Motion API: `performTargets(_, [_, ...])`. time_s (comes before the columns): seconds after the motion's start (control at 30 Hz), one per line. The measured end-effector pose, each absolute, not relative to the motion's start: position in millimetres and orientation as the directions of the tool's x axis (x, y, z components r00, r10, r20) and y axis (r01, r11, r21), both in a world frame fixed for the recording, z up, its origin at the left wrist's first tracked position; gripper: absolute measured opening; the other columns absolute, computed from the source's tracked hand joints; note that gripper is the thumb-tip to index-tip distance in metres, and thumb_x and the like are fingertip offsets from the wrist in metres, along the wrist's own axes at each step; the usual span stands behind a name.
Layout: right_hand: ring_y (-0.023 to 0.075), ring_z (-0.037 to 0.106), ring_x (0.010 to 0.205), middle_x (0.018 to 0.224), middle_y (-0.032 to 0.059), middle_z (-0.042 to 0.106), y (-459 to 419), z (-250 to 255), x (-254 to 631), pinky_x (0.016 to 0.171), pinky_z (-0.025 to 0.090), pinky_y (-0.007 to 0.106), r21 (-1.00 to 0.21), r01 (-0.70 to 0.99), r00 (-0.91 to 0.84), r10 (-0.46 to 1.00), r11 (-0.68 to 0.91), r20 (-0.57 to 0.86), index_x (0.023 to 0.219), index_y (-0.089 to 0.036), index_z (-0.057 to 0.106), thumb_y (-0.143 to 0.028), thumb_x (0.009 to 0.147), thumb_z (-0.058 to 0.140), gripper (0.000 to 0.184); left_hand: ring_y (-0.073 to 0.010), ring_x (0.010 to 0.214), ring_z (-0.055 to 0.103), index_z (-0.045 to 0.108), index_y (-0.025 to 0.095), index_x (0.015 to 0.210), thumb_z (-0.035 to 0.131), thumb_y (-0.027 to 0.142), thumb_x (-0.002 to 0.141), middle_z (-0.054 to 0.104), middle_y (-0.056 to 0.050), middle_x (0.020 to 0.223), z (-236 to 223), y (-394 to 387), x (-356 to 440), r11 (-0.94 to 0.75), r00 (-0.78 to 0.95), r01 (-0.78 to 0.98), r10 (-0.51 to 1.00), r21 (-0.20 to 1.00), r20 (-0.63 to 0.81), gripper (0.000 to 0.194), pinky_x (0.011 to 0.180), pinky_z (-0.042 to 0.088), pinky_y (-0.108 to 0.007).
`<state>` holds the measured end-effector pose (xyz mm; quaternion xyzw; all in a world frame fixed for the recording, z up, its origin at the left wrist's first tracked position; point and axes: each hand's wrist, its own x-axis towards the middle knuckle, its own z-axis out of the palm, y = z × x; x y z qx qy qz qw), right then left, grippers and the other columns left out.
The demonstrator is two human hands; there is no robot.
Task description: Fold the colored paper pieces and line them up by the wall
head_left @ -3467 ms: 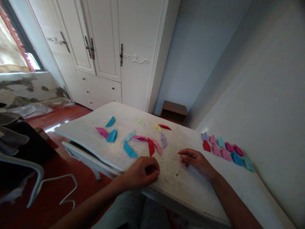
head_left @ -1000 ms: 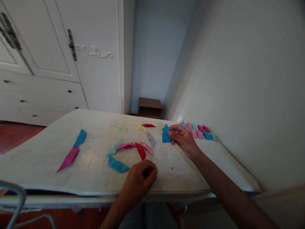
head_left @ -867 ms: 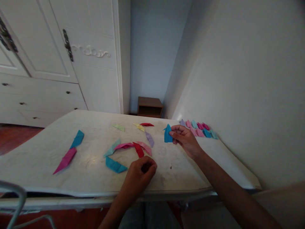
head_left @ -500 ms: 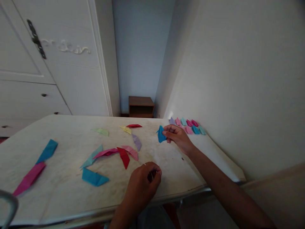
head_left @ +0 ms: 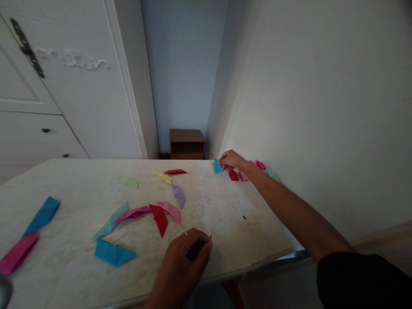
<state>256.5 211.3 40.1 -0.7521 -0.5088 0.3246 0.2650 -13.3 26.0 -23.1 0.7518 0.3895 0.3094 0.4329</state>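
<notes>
My right hand (head_left: pixel 231 160) reaches to the far right of the table and pinches a blue folded paper piece (head_left: pixel 217 166) at the left end of a row of similar pieces. Among that row, a red folded piece (head_left: pixel 234 175) and a pink one (head_left: pixel 243 176) lie under the hand, which partly hides the others. Near the front edge, my left hand (head_left: pixel 190 253) is curled with thumb and forefinger together; whether something tiny is between them I cannot make out. Closest to it lies a red folded paper strip (head_left: pixel 159 219), touching a pink strip (head_left: pixel 170 210).
More folded strips lie leftward on the pale table (head_left: pixel 71 214): purple (head_left: pixel 178 196), yellow (head_left: pixel 163 177), green (head_left: pixel 128 182), blue (head_left: pixel 114 253) and magenta (head_left: pixel 19 252) among them. A wall (head_left: pixel 305 107) borders the right side. Behind stand a white wardrobe (head_left: pixel 86 107) and a brown cabinet (head_left: pixel 187 136).
My right hand has carried the blue paper piece farther away, to the end of the row by the wall. My left hand stays near the front edge. The view has shifted slightly right.
</notes>
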Motion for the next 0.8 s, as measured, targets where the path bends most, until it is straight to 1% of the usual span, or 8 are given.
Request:
performTargets(0.13, [0.0168,0.065,0.054,0.051,0.0057,0.065,216,41,264,0.055,0.052,0.024,-0.513,0.783,0.316,0.935,-0.353,-0.162,0.071,-0.012,0.066,-0.012,0.077,0.068,0.006,-0.0154,0.066,0.061,0.065,0.019,0.079,0.052,0.03,0.087,0.067,-0.003,0.074,-22,26,-13,-0.334,0.507,0.307,0.85,0.891,0.144,0.02,0.06,0.043,-0.024])
performTargets(0.23, [0.0229,0.07,0.081,0.079,0.014,0.074,209,41,268,0.073,0.053,0.03,-0.345,0.896,0.292,0.956,-0.28,-0.02,0.084,-0.011,0.071,-0.017,0.083,0.062,0.011,-0.0152,0.066,0.061,0.065,0.019,0.079,0.052,0.03,0.088,0.066,-0.003,0.073,-22,27,-14,-0.34,0.515,0.306,0.845,0.889,0.146,0.02,0.06,0.043,-0.024])
performTargets(0.33, [0.0241,0.063,0.106,0.11,0.0146,0.07,191,32,263,0.092,0.046,0.032,-0.197,0.969,0.167,0.982,-0.146,0.089,0.099,-0.014,0.071,-0.019,0.087,0.054,0.021,-0.0148,0.066,0.061,0.066,0.019,0.08,0.051,0.03,0.088,0.066,-0.002,0.073,-23,27,-13,-0.342,0.515,0.301,0.844,0.89,0.15,0.02,0.06,0.043,-0.024])
performTargets(0.4, [0.0234,0.058,0.115,0.12,0.0134,0.067,176,22,255,0.1,0.04,0.032,-0.118,0.992,0.054,0.993,-0.042,0.102,0.102,-0.015,0.071,-0.019,0.087,0.055,0.023,-0.0147,0.066,0.061,0.066,0.019,0.079,0.051,0.03,0.088,0.066,-0.003,0.074,-23,27,-13,-0.34,0.514,0.299,0.845,0.891,0.15,0.02,0.06,0.043,-0.024])
performTargets(0.47, [0.0247,0.052,0.122,0.128,0.0139,0.062,162,9,247,0.107,0.033,0.035,-0.055,0.998,-0.034,0.994,0.04,0.108,0.105,-0.014,0.07,-0.019,0.086,0.055,0.024,-0.0147,0.066,0.06,0.066,0.019,0.079,0.051,0.029,0.088,0.067,-0.003,0.074,-22,27,-12,-0.335,0.515,0.303,0.845,0.892,0.143,0.02,0.06,0.043,-0.024])
performTargets(0.53, [0.0281,0.046,0.128,0.133,0.0152,0.058,152,-2,239,0.108,0.029,0.042,0.019,0.996,-0.086,0.987,0.084,0.137,0.109,-0.013,0.068,-0.024,0.09,0.052,0.027,-0.0148,0.065,0.06,0.066,0.019,0.079,0.051,0.029,0.088,0.067,-0.003,0.073,-21,27,-12,-0.335,0.513,0.306,0.847,0.891,0.142,0.02,0.059,0.043,-0.024])
performTargets(0.63, [0.0303,0.043,0.129,0.128,0.0149,0.061,144,-12,230,0.105,0.03,0.048,0.108,0.99,-0.109,0.977,0.09,0.184,0.108,-0.014,0.067,-0.03,0.096,0.044,0.031,-0.0151,0.065,0.061,0.066,0.019,0.078,0.052,0.03,0.087,0.067,-0.003,0.073,-21,26,-13,-0.34,0.503,0.305,0.851,0.89,0.152,0.02,0.059,0.043,-0.024])
performTargets(0.8, [0.0306,0.049,0.118,0.118,0.0151,0.065,136,-15,219,0.096,0.034,0.048,0.098,0.995,-0.049,0.973,0.027,0.225,0.106,-0.014,0.068,-0.037,0.097,0.044,0.034,-0.0151,0.066,0.062,0.066,0.019,0.079,0.052,0.03,0.088,0.068,-0.003,0.074,-21,25,-14,-0.335,0.5,0.313,0.854,0.889,0.146,0.02,0.06,0.045,-0.024])
